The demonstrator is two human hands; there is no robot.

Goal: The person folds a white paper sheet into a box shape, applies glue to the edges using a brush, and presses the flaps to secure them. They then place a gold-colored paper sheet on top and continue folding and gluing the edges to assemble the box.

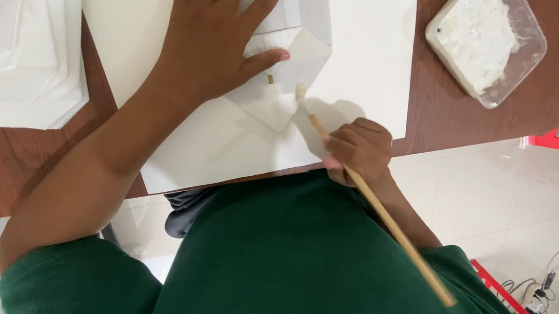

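Fig.: Left hand (pixel 213 35) lay flat, fingers spread, pinning folded white paper (pixel 287 72) on table (pixel 493 122). Right hand (pixel 357 149), grip closed round brush (pixel 376 205); bristle tip touched the fold's edge, just right of left thumb, handle angled back toward the body.

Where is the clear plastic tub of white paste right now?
The clear plastic tub of white paste sits on the brown wooden table, upper right, beyond the right hand.

Your left hand (pixel 216 34) lies flat on the folded white paper (pixel 284 72) on the brown table (pixel 486 119), while your right hand (pixel 357 149) grips a wooden brush (pixel 376 202) whose tip touches the fold, near a plastic tub of white paste (pixel 486 32).
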